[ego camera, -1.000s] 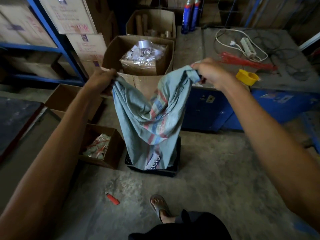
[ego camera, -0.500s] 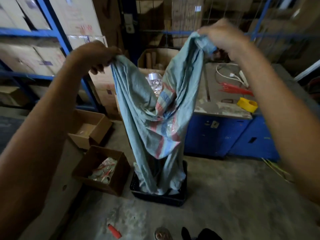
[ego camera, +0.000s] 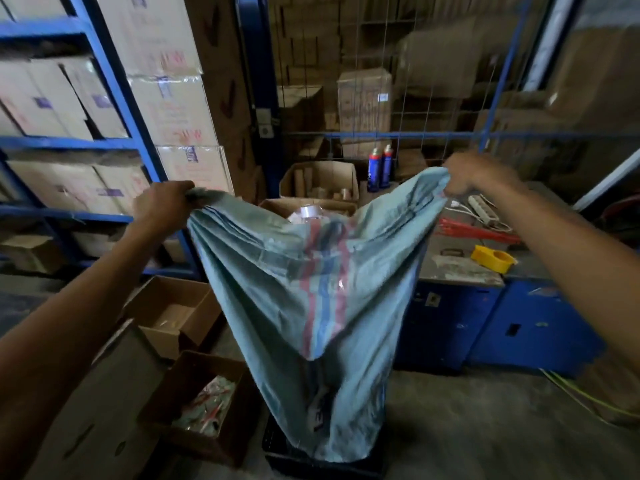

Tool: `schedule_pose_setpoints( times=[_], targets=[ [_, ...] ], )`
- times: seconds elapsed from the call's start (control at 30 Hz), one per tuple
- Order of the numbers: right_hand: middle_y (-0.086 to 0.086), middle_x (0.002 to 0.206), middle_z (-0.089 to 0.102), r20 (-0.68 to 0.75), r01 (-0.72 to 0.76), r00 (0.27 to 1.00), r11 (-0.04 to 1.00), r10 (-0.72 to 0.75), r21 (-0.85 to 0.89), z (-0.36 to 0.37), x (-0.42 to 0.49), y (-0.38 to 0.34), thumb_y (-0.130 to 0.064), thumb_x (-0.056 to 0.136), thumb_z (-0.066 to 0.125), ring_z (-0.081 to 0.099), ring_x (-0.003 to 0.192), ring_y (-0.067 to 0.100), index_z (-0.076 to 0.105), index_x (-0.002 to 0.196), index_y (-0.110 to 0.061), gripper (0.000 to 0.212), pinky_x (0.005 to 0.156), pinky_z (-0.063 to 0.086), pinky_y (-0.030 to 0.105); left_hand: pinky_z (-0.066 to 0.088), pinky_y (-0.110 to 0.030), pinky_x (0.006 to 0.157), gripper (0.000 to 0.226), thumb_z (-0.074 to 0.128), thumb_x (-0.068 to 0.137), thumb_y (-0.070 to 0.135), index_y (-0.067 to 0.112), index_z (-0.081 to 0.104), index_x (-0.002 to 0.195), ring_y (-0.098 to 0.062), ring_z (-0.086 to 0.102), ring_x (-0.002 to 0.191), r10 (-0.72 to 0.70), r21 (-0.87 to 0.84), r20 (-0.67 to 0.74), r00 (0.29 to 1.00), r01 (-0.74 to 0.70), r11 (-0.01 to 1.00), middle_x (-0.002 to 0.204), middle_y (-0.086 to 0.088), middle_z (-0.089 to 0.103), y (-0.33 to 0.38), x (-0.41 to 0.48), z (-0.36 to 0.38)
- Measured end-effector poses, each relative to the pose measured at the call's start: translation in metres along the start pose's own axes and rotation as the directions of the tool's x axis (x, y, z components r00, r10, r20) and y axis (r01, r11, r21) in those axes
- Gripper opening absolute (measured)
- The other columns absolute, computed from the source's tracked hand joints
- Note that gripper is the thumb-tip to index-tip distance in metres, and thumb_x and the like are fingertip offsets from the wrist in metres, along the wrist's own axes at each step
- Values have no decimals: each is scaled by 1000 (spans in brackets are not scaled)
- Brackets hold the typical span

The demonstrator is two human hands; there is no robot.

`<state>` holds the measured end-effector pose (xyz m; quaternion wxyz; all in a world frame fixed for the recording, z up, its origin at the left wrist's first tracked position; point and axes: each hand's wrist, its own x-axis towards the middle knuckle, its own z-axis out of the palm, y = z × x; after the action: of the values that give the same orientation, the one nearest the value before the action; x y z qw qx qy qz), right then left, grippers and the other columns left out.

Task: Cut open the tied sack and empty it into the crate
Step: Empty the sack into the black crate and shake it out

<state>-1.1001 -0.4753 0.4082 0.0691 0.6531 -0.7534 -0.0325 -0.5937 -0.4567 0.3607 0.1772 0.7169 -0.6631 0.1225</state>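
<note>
Left hand and right hand gripping sack corners, sack hanging vertical, mouth down in crate

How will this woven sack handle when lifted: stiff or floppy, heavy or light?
Probably floppy: the sack sags in folds between the left hand and right hand. Likely light, as it hangs slack and narrow into the black crate. Its contents, if any, are hidden.
</note>
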Motion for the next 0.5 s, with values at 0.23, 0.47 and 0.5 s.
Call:
schedule_pose_setpoints(
  times=[0.23, 0.47, 0.5],
  targets=[
    [19, 107, 69, -63, -79, 994, 980, 92, 183, 18, 1, 21, -35, 84, 71, 66, 93, 36, 68, 110, -8, 37, 75, 54, 39, 48, -39, 67, 44, 63, 98, 39, -4, 71, 96, -43, 68, 88, -235, -448, 47, 971, 231, 864, 86, -24, 69, -17, 6, -17],
    [19, 102, 72, -345, 167, 938, 867, 7, 469, -2, 8, -10, -1, 81, 63, 67, 97, 37, 69, 100, -15, 24, 73, 50, 37, 52, -26, 87, 39, 74, 83, -8, 6, 61, 117, -22, 62, 103, 298, -736, 164, 940, -84, 671, 108, -11, 65, 48, 13, -54],
    [19, 100, 73, -390, 224, 921, 823, -3, 522, -10, 6, -14, 4, 79, 60, 68, 97, 35, 71, 99, -12, 28, 71, 47, 34, 52, -17, 83, 38, 72, 83, -12, 9, 61, 112, -17, 62, 100, 314, -710, 62, 948, -179, 681, 103, -8, 65, 54, 15, -60]
  ],
)
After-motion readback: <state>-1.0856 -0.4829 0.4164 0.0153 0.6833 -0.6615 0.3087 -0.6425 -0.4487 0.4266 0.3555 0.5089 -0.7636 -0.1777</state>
